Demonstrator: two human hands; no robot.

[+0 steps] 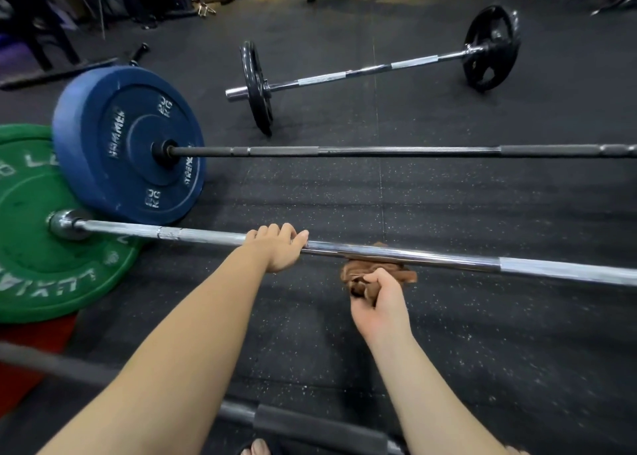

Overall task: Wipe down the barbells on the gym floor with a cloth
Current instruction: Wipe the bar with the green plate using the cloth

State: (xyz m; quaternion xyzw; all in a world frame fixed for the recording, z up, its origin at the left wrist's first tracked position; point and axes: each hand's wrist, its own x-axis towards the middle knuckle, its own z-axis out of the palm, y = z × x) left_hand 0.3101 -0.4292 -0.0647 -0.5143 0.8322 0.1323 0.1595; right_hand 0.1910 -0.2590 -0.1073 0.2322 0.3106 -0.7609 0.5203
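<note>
Head view: your left hand (pixel 280 248) curls its fingers over the long chrome steel barbell shaft (pixel 448 260) and grips it. Your right hand (pixel 379 304) sits just to the right, on your side of the shaft, fingers clenched round a bunched brown cloth (pixel 358 277). The cloth touches the shaft's underside, and a scrap shows on the far side, so it seems to pass beneath. The shaft lies low over the black speckled rubber floor (pixel 310 344), crosswise in front of you. Its long axis runs left to right, its left end sits in a green bumper plate (pixel 38 258), and its right end runs out of view. Your right hand is nearer the long stretch heading rightward, so the wipe likely runs along that axis, away from the bracing left hand. A black bar (pixel 379 151) with a blue plate (pixel 103 137) lies beyond, roughly parallel.
</note>
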